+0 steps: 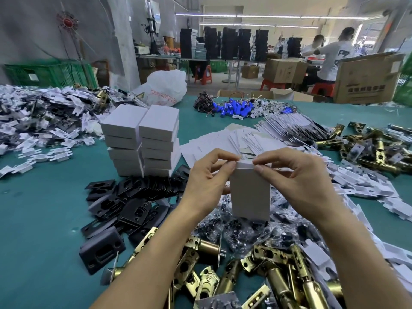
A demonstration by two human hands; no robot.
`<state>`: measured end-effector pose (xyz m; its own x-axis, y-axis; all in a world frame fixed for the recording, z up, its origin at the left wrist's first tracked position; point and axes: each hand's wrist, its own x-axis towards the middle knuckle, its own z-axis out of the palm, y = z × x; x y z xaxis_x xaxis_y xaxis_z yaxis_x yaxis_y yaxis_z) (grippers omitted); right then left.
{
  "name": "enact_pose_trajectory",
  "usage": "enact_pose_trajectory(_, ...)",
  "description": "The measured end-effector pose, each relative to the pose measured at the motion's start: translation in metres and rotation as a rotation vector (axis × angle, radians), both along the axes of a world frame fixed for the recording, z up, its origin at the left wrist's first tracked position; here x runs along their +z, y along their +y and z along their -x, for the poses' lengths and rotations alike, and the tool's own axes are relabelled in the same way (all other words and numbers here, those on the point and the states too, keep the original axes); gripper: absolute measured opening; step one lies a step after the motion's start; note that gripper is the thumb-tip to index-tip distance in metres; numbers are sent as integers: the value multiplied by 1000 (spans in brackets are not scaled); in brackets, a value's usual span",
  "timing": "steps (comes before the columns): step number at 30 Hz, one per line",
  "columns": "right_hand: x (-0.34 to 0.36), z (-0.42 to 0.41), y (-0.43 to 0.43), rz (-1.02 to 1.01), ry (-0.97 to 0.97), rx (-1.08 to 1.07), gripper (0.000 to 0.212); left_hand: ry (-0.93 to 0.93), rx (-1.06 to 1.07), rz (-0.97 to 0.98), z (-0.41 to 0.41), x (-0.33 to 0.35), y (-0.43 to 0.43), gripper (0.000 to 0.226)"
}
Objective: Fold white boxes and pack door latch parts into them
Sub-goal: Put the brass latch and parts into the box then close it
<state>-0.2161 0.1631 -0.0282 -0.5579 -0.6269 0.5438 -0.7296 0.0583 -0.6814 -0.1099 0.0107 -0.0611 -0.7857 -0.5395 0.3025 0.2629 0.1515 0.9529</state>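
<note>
White box [250, 192] is held upright at centre, above bagged black parts [245, 235] on the teal worktop [44, 208]. The left hand [207, 177] has its grip closed to a pinch on the box's top-left corner. The right hand [296, 175] pinches the top-right corner in the same way. The box contents are hidden. Behind the left hand, closed boxes [142, 141] stand in 2 stacks. Flat blanks [289, 128] lie fanned beyond them. Brass latch bolts [278, 273] lie nearest the camera.

Bright even light from ceiling tubes [267, 17]; soft shadows, edges bowed, background slightly blurred
</note>
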Motion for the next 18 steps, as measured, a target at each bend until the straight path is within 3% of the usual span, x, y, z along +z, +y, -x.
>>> enact_pose_trajectory(4,0,2,2,-44,-41,72,26,-38,3,56,-2,-3,-3,11)
enact_pose_trajectory(14,-4,7,5,-167,-260,145,30,-96,-102,138,0,-8,-5,28)
enact_pose_trajectory(18,-5,7,5,-161,-259,156,31,-100,-95,99,0,-6,-1,28)
